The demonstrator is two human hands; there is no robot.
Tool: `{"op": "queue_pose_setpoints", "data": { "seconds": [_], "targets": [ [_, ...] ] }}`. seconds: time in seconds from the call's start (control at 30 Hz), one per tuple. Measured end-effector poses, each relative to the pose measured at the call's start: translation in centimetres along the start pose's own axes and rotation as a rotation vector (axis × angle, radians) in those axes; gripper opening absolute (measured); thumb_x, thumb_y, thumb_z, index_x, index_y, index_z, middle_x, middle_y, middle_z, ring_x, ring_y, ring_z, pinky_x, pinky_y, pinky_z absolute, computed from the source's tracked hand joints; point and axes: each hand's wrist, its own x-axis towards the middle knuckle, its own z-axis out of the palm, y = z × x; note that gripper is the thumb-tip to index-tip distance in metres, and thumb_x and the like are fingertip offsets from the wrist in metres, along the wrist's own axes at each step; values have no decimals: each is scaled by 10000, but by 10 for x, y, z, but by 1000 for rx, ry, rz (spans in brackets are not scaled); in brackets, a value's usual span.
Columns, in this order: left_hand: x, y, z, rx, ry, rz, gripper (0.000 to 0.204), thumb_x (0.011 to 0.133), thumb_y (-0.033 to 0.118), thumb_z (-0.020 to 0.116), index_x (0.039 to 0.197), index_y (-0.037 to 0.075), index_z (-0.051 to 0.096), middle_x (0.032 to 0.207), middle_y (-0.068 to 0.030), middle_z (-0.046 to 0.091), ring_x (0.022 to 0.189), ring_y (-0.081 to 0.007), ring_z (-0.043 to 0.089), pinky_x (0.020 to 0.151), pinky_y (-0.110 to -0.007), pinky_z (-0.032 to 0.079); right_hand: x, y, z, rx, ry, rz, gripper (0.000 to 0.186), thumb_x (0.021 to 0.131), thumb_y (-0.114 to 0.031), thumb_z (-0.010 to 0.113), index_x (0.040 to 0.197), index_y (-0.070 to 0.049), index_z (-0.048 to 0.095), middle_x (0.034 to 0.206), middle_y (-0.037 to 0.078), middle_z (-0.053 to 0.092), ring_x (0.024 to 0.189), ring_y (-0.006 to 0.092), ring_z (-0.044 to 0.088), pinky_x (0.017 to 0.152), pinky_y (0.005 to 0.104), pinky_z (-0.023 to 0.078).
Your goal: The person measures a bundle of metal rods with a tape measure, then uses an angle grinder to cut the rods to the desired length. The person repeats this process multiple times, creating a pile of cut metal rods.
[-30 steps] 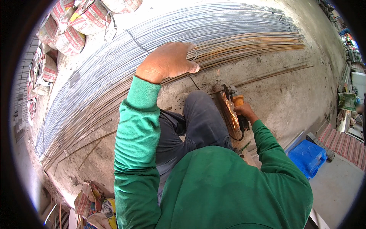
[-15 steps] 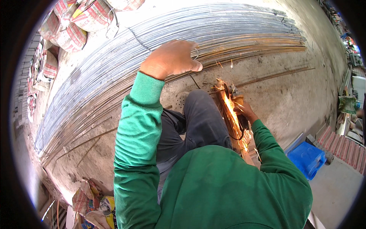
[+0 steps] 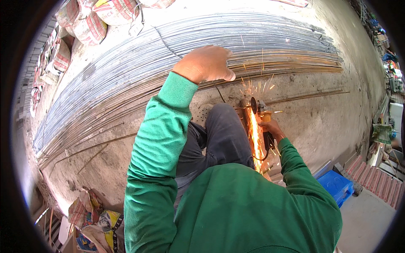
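My right hand [image 3: 273, 126] is closed around an angle grinder [image 3: 265, 117] with an orange-yellow body, right of my knee. Its dark disc [image 3: 254, 105] stands upright, and a bright stream of sparks [image 3: 255, 139] runs from it back toward me. A rusty steel rod [image 3: 308, 97] lies on the floor, one end near the disc; whether the two touch is hard to see. My left hand [image 3: 205, 64] is raised in front of the rods, its thumb apart from the curved fingers, with nothing visible in it.
Long grey and rusty steel rods [image 3: 202, 36] cover the floor ahead. Filled sacks [image 3: 90, 28] stand at the far left, more bags [image 3: 110, 225] at the near left. A blue jerrycan [image 3: 336, 188] sits at my right, beside striped reddish sheeting [image 3: 377, 179].
My left hand has shifted right in the picture and its thumb has spread from the fingers. More of the disc shows, with sparks flying upward too. The view has tilted slightly.
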Motion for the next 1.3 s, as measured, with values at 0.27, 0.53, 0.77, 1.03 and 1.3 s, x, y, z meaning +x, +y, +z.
{"op": "queue_pose_setpoints", "data": {
  "seconds": [0.27,0.53,0.77,1.03,1.3],
  "targets": [
    [-2,-7,2,12,41,12,743,750,363,716,1350,-10,484,1214,-228,609,1146,-354,580,999,-419,429,17,12,6,-45,-35,-120,182,665,-135,751,747,-12,646,694,35,625,590,151,580,542,315,462],
    [0,-1,-1,-20,20,-18,754,714,338,745,1343,2,501,1194,-218,621,1132,-339,591,981,-425,446,32,25,-9,-65,-115,-74,226,719,-127,721,897,-29,623,787,37,632,644,150,578,604,316,478],
    [5,4,2,8,38,-13,743,712,337,751,1337,13,515,1240,-213,601,1173,-350,567,987,-429,446,12,19,-6,123,-120,-222,221,692,-172,753,800,-24,630,695,31,607,586,149,563,547,313,441],
    [6,3,5,-2,18,-31,753,716,331,763,1350,20,502,1270,-203,586,1197,-353,550,1004,-437,435,3,-3,5,-65,-63,-126,189,741,-177,709,841,-33,637,784,40,635,671,148,586,607,308,460],
    [5,1,4,54,46,-22,738,717,361,752,1330,20,523,1207,-214,618,1143,-358,583,977,-435,454,19,11,0,-125,-171,-131,281,785,-276,716,933,-41,669,896,50,678,831,174,636,715,328,493]
  ]
}}
